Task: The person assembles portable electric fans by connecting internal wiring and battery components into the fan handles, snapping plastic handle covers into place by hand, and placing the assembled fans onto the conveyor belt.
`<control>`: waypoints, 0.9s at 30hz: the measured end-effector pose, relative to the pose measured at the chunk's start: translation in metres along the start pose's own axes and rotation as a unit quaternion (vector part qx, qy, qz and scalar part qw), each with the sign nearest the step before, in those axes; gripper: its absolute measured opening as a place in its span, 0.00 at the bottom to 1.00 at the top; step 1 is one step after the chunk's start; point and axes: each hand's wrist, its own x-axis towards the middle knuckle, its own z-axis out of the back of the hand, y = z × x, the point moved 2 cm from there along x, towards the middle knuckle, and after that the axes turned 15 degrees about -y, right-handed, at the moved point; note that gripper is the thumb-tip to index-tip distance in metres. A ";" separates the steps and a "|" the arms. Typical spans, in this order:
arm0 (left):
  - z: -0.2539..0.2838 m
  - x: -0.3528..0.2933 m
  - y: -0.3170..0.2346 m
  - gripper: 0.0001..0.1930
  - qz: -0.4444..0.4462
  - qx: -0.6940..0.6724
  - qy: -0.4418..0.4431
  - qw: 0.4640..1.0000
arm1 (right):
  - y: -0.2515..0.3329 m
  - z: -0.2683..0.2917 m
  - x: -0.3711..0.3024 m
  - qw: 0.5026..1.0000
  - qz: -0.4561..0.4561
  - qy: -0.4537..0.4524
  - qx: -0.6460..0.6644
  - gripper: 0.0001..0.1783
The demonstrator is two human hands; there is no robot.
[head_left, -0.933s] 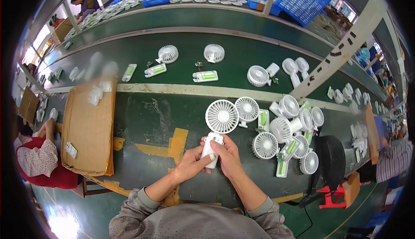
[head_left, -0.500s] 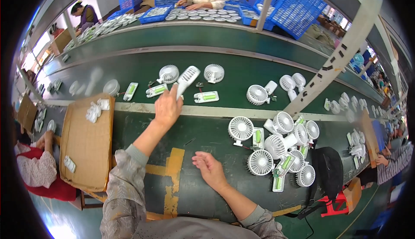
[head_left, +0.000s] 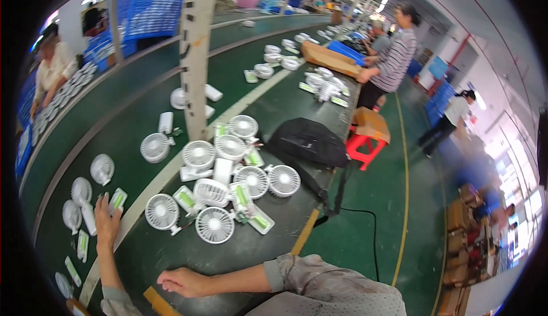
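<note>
My left hand reaches over the edge of the green belt, fingers stretched out. Its fingertips are beside a white handle half with a green battery; whether they touch it I cannot tell. Close by on the belt lie a white fan head, a white handle piece and another fan head. My right hand rests low over the near worktop, fingers curled, with nothing visible in them. In front of it is a pile of white fan heads with battery handles among them.
A black bag with straps lies right of the pile. Past the table edge stands a red stool with a cardboard box on it. A metal post rises beside the belt. Co-workers stand farther along; another sits across the belt.
The view has swung to the right. My left hand has let go of the slotted white handle piece it held and now reaches beside a battery handle. My right hand's fingers are curled more.
</note>
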 end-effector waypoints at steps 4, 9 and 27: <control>-0.015 -0.010 0.040 0.20 -0.046 0.020 -0.082 0.995 | 0.007 -0.014 0.001 0.998 0.046 -0.025 0.026 0.05; -0.016 0.002 0.022 0.16 0.057 -0.159 -0.017 0.985 | -0.009 -0.002 0.002 0.996 0.069 -0.054 0.015 0.04; 0.110 -0.218 -0.155 0.22 -0.096 -0.222 0.122 0.963 | -0.001 0.043 0.017 0.946 -0.270 0.166 0.064 0.28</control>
